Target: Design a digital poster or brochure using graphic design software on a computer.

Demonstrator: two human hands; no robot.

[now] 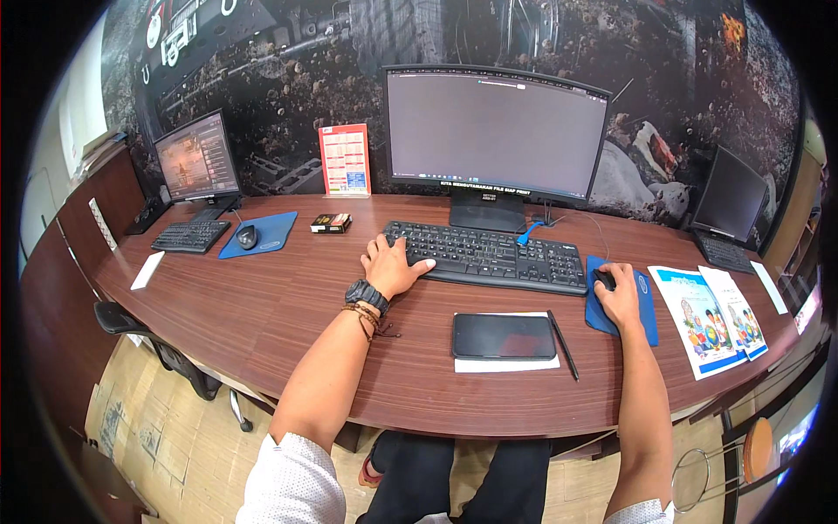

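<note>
My left hand [393,266] rests with spread fingers on the left end of a black keyboard [489,255], its thumb along the near edge. A dark watch and a beaded bracelet circle that wrist. On the right, my right hand [618,295] is wrapped over a black mouse [602,279], which it mostly hides. Under the mouse lies a blue mouse pad [646,325]. Behind the keyboard stands a wide monitor [497,131] with a mostly plain grey screen. Between my forearms a black phone [504,336] lies on white paper, a black pen [564,347] beside it.
Printed booklets [698,323] lie right of the mouse pad. A small dark box [332,224] and a red-framed calendar [346,162] are at the back left. Farther left are another monitor [197,159], a second keyboard [190,236] and a second mouse [248,237]. A blue cable [530,233] lies behind my keyboard.
</note>
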